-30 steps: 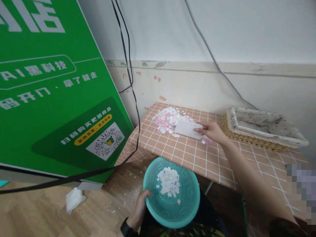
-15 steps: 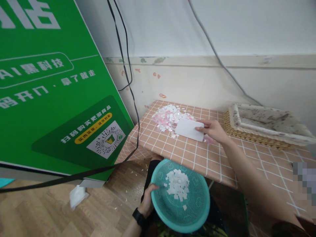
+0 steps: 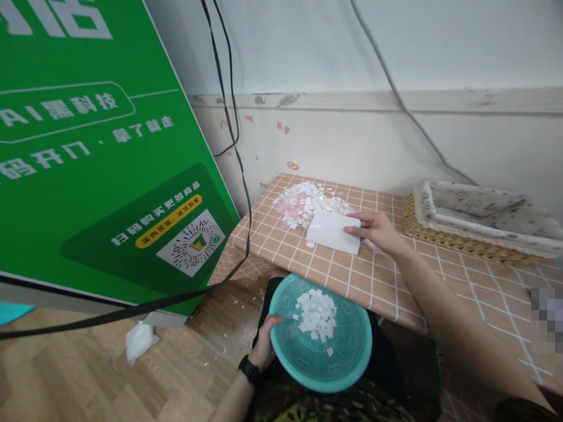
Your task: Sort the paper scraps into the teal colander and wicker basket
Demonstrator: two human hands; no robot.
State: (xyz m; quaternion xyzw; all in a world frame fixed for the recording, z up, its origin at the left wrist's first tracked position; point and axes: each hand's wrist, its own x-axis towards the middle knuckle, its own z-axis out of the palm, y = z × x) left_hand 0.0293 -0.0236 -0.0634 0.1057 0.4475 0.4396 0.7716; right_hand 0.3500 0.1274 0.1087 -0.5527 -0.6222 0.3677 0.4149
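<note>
My left hand [image 3: 265, 343] grips the left rim of a round teal plastic basket [image 3: 347, 357], thumb over the edge. Small white paper pieces [image 3: 315, 315] lie inside it, and the basket sits at my lap below the table edge. Between the fingers and thumb of my right hand [image 3: 373, 231] is a white card [image 3: 332, 232], held low over the table against the near side of a pile of white and pink paper scraps [image 3: 299, 204]. A few pinkish scraps show partly behind that hand.
A checked brown cloth covers the table [image 3: 281, 246]. On its right stands a wicker basket [image 3: 475, 234] with a printed liner. A green sign panel [image 3: 109, 146] rises at left, with a black strap [image 3: 246, 205] hanging nearby. A white plastic bag [image 3: 139, 341] lies on the floor.
The white card in my right hand has moved slightly left and toward the table's near edge, and looks slightly bent. My left hand keeps its hold on the teal basket. The view has shifted slightly.
</note>
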